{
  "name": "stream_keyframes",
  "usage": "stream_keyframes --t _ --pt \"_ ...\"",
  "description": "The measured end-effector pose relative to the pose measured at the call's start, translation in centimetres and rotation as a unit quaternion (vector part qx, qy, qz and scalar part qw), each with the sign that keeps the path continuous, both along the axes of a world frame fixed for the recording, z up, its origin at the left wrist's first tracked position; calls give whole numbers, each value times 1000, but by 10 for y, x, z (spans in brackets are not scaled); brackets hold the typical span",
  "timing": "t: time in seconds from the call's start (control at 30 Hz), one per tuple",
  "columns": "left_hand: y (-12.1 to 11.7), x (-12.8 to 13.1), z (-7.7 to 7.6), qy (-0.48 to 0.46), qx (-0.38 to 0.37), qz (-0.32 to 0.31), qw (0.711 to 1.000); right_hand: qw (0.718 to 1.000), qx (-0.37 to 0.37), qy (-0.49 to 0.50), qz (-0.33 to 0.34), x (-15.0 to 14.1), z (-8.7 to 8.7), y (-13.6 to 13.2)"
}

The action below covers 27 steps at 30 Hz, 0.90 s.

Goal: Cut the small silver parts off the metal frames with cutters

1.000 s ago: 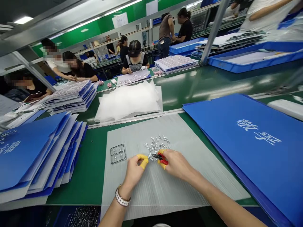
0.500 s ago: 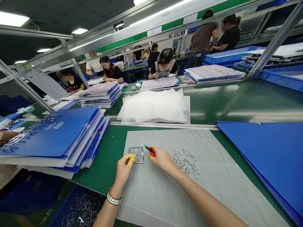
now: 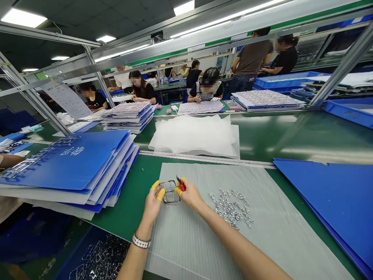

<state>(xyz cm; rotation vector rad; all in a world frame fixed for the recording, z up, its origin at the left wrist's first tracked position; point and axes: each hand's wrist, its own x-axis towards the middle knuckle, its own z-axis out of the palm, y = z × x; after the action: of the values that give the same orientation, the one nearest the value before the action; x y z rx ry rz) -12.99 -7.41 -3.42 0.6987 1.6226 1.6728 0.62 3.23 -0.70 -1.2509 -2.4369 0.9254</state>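
Observation:
My left hand (image 3: 152,207), with yellow finger covers, pinches the left side of a small shiny rectangular sprue frame (image 3: 169,197). The frame is tilted up off the pale sheet (image 3: 186,245), with crossbars inside it. In my right hand (image 3: 190,195) are red-handled nippers (image 3: 182,184), their dark jaws pointing up and left past the frame's upper right corner. Yellow-covered fingertips of that hand are at the frame's right edge; whether they grip it I cannot tell. To the right lies a loose heap of small silvery pieces (image 3: 231,210).
Stacked blue and white sheets (image 3: 96,163) stand at the left, and more blue sheets (image 3: 329,194) lie at the right. White foam sheets (image 3: 194,134) sit beyond the metal rail. Below left, a blue bin (image 3: 75,249) holds shiny frames. Several people work across the bench.
The frame has been lifted and tilted off the sheet. My right hand and the nippers have moved left against it. The head view has shifted slightly.

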Motion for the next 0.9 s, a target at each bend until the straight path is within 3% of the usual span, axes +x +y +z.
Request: stream_keyframes --t 0.1,0.2,0.4,0.53,0.67,0.9 --pt "2 10 16 -14 25 -8 1000 994 38 103 23 1 5 -16" --pt "8 28 28 -75 84 -3 994 967 119 214 72 2 8 -35" --pt "17 61 31 -347 128 -49 928 948 190 211 142 29 14 -56" --pt "11 66 31 -384 170 -91 903 972 200 92 81 62 27 -53" --pt "5 74 32 -342 177 -106 917 969 215 -78 91 74 42 -51" --pt "1 90 22 -283 169 -116 937 960 221 -130 116 65 55 -56"
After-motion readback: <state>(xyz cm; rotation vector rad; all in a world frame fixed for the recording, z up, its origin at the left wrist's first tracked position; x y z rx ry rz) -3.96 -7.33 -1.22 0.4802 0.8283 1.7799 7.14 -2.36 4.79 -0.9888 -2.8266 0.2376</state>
